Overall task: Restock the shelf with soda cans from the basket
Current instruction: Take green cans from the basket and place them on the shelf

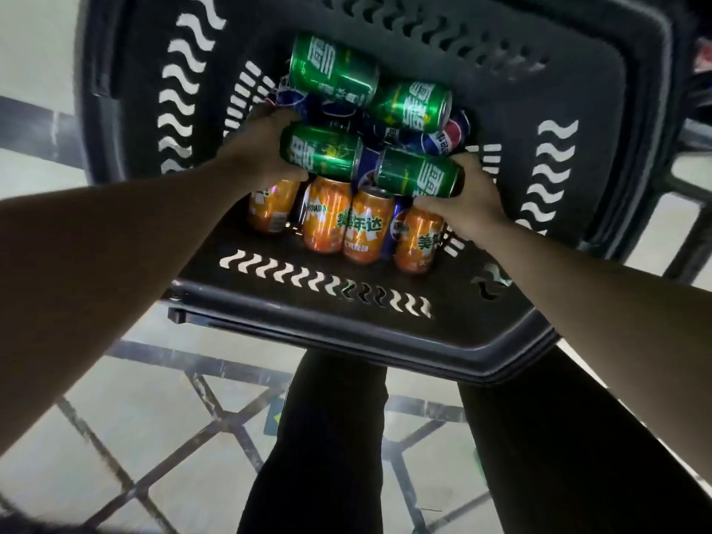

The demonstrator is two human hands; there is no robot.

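Note:
A dark plastic basket (346,333) sits below me, filled with soda cans lying on their sides. My left hand (262,148) grips a green can (321,156) near the basket's middle. Just to its right, my right hand (470,194) grips another green can (420,173). Two more green cans (335,71) (410,106) lie farther back. Blue cans (443,138) lie beneath the green ones, partly hidden. Several orange cans (364,229) line the near side of the basket. No shelf is in view.
The basket's slotted walls rise around the cans on all sides. My legs in dark trousers (327,437) stand just behind the near rim. Pale floor tiles with dark lines (135,418) surround the basket. A dark frame (689,225) stands at the right edge.

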